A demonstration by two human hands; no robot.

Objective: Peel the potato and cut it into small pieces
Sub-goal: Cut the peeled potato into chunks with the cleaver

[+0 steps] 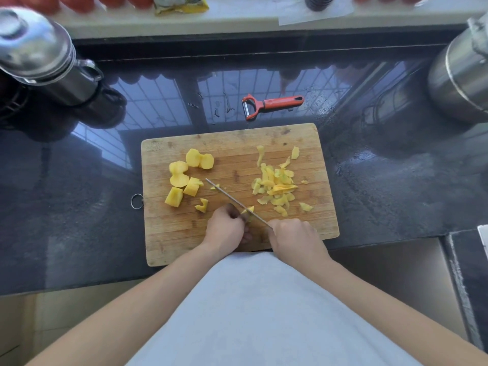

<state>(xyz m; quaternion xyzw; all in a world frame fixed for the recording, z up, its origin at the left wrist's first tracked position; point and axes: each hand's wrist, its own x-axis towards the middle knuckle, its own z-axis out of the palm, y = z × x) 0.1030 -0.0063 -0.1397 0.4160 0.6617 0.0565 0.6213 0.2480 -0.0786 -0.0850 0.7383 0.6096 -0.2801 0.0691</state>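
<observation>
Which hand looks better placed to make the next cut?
The right hand: it already grips the knife, whose blade lies across the potato piece. The left hand pinches that piece, holding it on the board.

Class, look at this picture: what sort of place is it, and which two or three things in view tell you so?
Most likely a home kitchen counter. A wooden cutting board holds cut potato pieces and peelings, a red peeler lies on the dark polished worktop, and steel pots stand at the sides.

head view, looking steeply down, close
</observation>
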